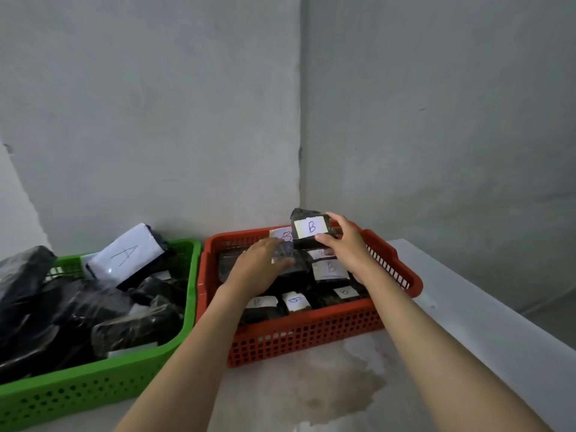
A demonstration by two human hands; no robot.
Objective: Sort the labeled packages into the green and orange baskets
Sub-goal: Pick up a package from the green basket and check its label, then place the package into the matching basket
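My right hand pinches a black package labeled B, thumb under and fingers curled over its right end, holding it above the far side of the orange basket. My left hand lies with fingers straight on the packages inside. The green basket sits just beside, along the table's left edge.

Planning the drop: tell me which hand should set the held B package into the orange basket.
Right. The right hand already grips the B package above the orange basket; the left hand lies flat on packages inside it, holding nothing.
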